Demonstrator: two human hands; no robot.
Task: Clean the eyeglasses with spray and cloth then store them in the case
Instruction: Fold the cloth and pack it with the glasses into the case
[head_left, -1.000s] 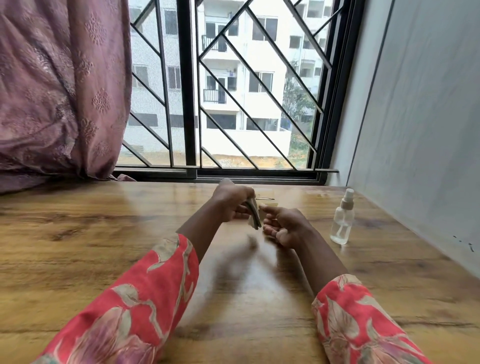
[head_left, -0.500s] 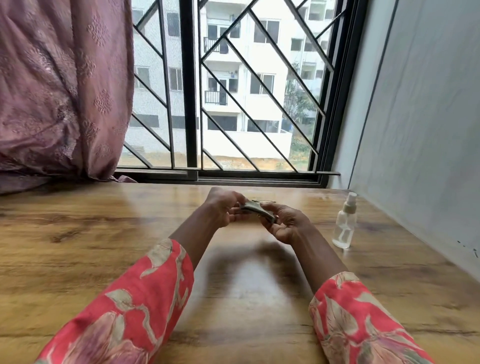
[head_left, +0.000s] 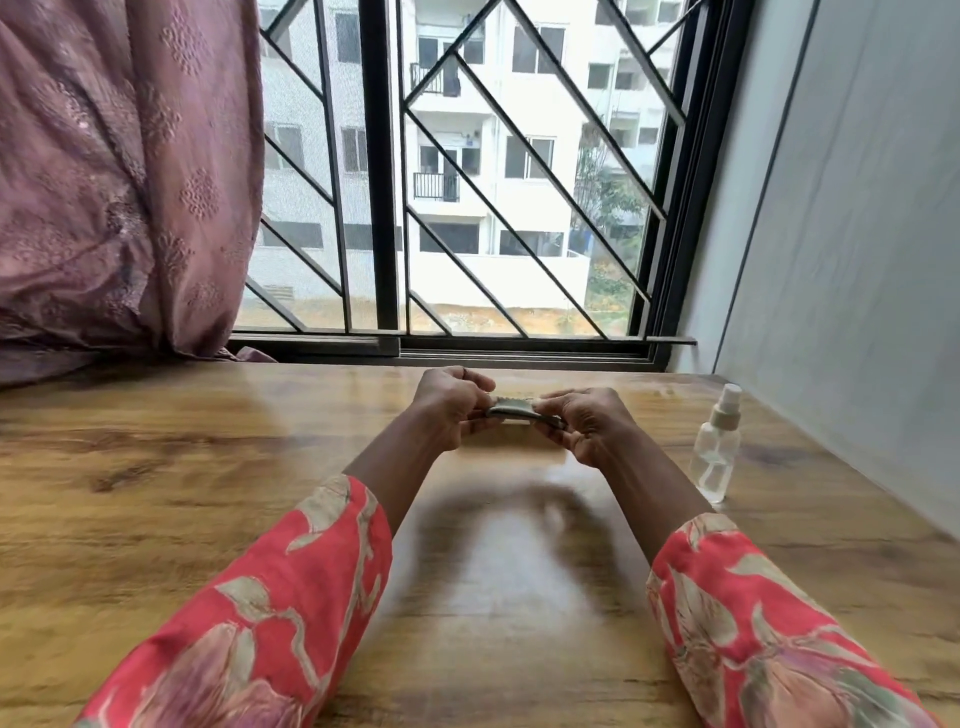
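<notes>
Both of my hands are raised a little above the wooden table (head_left: 208, 467), near its far edge. Between them I hold a flat, folded grey cloth (head_left: 511, 408) with a zigzag edge. My left hand (head_left: 449, 405) pinches its left end and my right hand (head_left: 587, 423) pinches its right end. A thin dark strip shows under the cloth's right side; I cannot tell whether it is the eyeglasses. A clear spray bottle (head_left: 717, 447) with a white nozzle stands upright on the table to the right of my right hand, apart from it. No case is visible.
A barred window (head_left: 467, 182) runs along the table's far edge. A mauve curtain (head_left: 119, 182) hangs at the left and rests on the table's back left corner. A grey wall (head_left: 857, 260) borders the table on the right, just behind the bottle.
The cloth was upright in my left hand, with my right hand loose below it. It has turned to lie flat, and both hands now hold it by its ends.
</notes>
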